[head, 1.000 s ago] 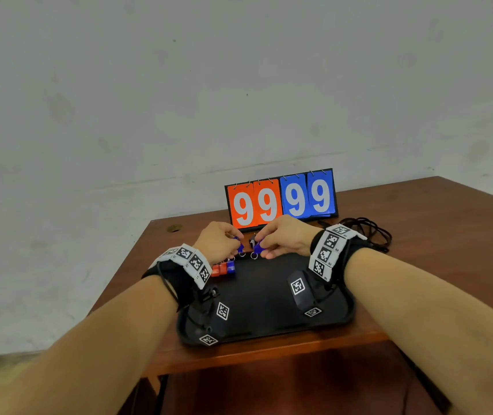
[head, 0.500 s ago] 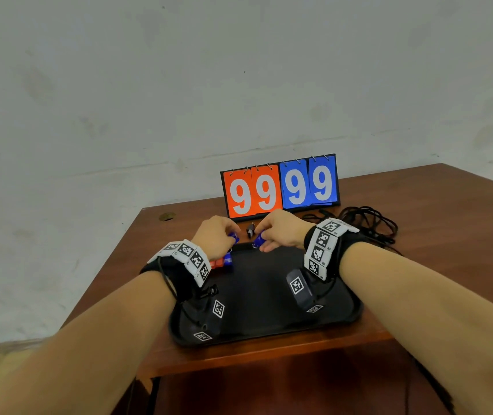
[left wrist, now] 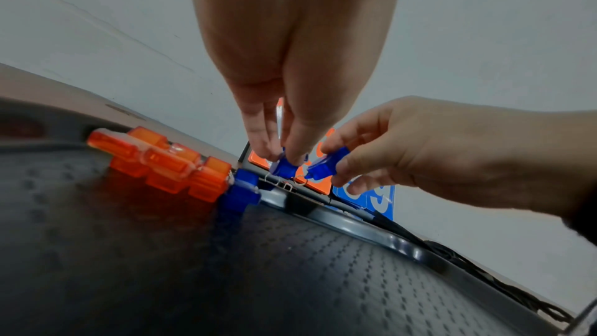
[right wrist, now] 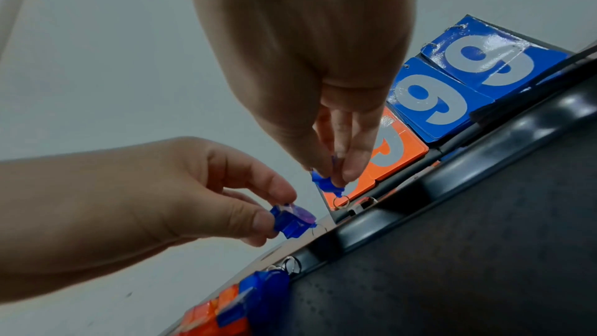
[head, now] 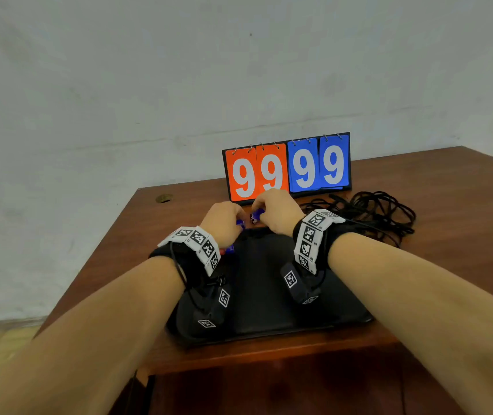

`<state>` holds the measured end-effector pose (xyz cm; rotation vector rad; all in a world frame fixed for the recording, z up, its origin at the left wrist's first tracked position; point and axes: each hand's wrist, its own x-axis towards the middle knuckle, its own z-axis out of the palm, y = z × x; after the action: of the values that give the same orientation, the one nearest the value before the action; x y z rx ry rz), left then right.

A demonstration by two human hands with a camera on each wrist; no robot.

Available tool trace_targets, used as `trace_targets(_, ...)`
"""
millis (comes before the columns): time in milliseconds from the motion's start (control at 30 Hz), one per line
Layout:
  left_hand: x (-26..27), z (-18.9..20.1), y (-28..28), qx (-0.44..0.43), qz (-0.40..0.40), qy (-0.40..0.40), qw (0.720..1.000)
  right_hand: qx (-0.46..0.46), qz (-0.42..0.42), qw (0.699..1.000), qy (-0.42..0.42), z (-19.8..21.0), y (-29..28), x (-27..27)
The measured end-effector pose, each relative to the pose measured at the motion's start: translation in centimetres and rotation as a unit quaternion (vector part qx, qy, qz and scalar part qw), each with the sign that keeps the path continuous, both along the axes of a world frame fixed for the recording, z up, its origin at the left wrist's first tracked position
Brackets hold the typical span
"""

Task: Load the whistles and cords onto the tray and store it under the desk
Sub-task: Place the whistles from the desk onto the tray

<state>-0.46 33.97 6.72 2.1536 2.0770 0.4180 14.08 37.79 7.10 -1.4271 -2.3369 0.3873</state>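
— What's the setting?

— A pale grey wall (head: 179, 70) behind a reddish-brown wooden desk (head: 433, 235). A black tray (head: 269, 295) with a dotted floor lies near the desk's front edge, and a flip scoreboard (head: 287, 167) stands upright just past its far rim, showing 99 in orange and 99 in blue.

— Where are the hands?

— Both reach over the tray to its far edge, close together in front of the scoreboard. The left hand (head: 223, 224) pinches a blue whistle (right wrist: 292, 221) between thumb and fingertips, its small metal ring sticking out toward the tray rim. The right hand (head: 275, 211) pinches a second blue whistle (left wrist: 324, 166) the same way, a ring hanging under it. The two whistles sit just beside each other, slightly above the rim; whether they touch I cannot tell.

— Anything loaded yet?

— Yes. In the tray's far left corner, a row of orange whistles (left wrist: 161, 160) lies side by side, with one more blue whistle (left wrist: 242, 189) at the row's right end, touching the last orange one. Its ring points to the rim.

— And the cords?

— A loose tangle of black cords (head: 371, 214) lies on the desk to the right of the scoreboard, outside the tray, well apart from the whistles. One strand runs along the tray's far right edge in the left wrist view.

— Anything else on the desk?

— A small round brass-coloured fitting (head: 164, 198) near the far left corner.
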Motion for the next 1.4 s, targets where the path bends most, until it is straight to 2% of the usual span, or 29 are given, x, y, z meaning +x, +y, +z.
trace_targets(233, 0.1, 0.0, -0.5, -0.042, -0.015, 0.028, 0.999, -0.022, 0.062, 0.996, -0.064, -0.6, -0.3, -0.3)
trace_targets(467, 0.4, 0.5, -1.1, -0.077, -0.035, 0.067, 0.994, -0.030, 0.076, 0.995, -0.051, -0.8, -1.0, -0.1)
trace_targets(700, -0.1, -0.3, -1.8, -0.078, -0.039, 0.041, 0.995, -0.079, 0.088, 0.992, -0.040, -1.0, -1.6, 0.1)
trace_targets(933, 0.0, -0.2, -1.8, -0.085, -0.040, 0.056, 0.994, -0.068, 0.117, 0.984, -0.119, -0.8, -2.0, -0.5)
trace_targets(1167, -0.7, 0.2, -1.9, -0.104, -0.037, 0.003, 0.994, -0.089, 0.123, 0.979, -0.133, -0.7, -1.9, -0.7)
trace_targets(1400, -5.2, 1.1, -3.4, -0.089, 0.013, -0.048, 0.995, -0.069, 0.112, 0.984, -0.119, -0.8, -2.0, -1.1)
